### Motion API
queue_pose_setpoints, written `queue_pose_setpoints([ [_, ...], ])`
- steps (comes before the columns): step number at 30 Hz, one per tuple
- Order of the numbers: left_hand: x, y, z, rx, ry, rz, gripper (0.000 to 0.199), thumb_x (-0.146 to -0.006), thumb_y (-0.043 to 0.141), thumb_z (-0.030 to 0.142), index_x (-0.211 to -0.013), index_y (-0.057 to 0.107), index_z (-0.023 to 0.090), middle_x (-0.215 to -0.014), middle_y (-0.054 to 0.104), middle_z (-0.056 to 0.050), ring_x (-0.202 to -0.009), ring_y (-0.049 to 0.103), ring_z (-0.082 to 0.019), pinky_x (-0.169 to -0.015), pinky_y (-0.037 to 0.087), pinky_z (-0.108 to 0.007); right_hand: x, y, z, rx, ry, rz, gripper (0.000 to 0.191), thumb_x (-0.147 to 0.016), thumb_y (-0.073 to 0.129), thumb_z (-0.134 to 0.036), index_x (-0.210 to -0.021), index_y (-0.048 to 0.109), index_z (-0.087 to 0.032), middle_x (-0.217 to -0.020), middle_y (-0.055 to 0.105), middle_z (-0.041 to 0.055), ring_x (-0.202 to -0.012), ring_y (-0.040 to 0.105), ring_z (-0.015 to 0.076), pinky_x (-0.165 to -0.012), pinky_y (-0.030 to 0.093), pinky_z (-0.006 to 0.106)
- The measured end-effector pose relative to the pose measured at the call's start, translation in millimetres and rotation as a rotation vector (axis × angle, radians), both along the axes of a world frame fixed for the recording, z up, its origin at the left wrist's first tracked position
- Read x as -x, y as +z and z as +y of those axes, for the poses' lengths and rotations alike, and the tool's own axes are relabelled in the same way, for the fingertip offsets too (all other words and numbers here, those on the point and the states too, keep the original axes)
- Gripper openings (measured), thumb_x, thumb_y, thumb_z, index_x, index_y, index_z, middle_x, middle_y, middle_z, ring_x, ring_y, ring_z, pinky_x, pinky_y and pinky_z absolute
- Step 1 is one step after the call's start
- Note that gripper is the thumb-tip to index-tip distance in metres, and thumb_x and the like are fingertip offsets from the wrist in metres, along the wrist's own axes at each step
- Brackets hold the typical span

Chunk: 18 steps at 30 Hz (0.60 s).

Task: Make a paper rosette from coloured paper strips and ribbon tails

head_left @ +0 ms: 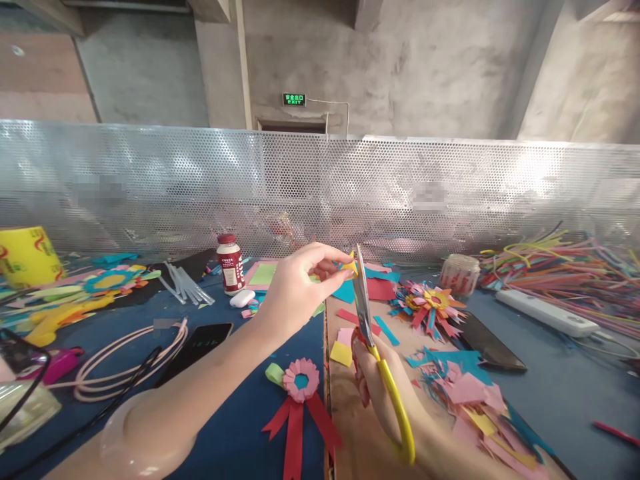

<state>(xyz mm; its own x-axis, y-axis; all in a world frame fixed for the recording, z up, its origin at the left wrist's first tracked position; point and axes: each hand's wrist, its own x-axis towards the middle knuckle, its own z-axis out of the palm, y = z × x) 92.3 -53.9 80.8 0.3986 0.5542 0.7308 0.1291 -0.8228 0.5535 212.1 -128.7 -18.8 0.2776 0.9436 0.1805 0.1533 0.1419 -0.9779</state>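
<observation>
My left hand (306,280) pinches a small piece of yellow paper (352,265) between thumb and fingertips, raised above the table. In my right hand (383,383) is a pair of scissors (366,310) with yellow handles, its blades pointing up beside the yellow paper. Whether the blades touch the paper I cannot tell. Below my hands lies a pink paper rosette (301,381) with a blue centre and red ribbon tails. Red, blue, pink and yellow paper pieces (341,353) are scattered near the scissors.
At the right are a multicoloured paper flower (431,300), paper scraps (475,393), a dark phone (493,343), a white power strip (545,312) and a glass jar (459,275). A bottle (231,267) and coiled cable (130,357) are at the left. A perforated metal panel (320,187) stands behind.
</observation>
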Motion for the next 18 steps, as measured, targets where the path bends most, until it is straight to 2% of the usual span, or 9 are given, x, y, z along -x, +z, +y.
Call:
queue_pose_setpoints([
  [3,-0.1,0.1,-0.4,0.042,0.009,-0.013,0.014,-0.078,0.063,0.023,-0.091,0.064,0.017,-0.088,0.067,-0.004,-0.08,0.062,-0.015,-0.073,0.051,-0.028,0.4,0.6,-1.5,0.034,0.027,0.003,0.031,-0.085,0.042,-0.046,-0.066,0.038,-0.021,-0.052,0.035,-0.0077,-0.04,0.033,0.0081,-0.037,0.03,0.02],
  [11,0.0,1.2,-2.0,0.088,0.019,-0.016,0.015,-0.077,0.064,0.024,-0.091,0.065,0.018,-0.089,0.069,-0.003,-0.081,0.064,-0.015,-0.073,0.052,-0.028,-0.3,2.1,-1.9,0.078,0.006,-0.083,0.03,-0.085,0.036,-0.045,-0.066,0.035,-0.022,-0.044,0.034,-0.008,-0.04,0.035,0.0099,-0.037,0.028,0.02],
  [18,0.1,1.3,-2.6,0.093,0.015,-0.019,0.015,-0.077,0.064,0.023,-0.092,0.065,0.019,-0.089,0.069,-0.004,-0.081,0.064,-0.016,-0.074,0.051,-0.028,-7.2,-5.3,2.7,0.029,0.019,-0.126,0.029,-0.083,0.039,-0.045,-0.066,0.035,-0.023,-0.046,0.035,-0.0086,-0.034,0.035,0.0089,-0.035,0.03,0.02],
])
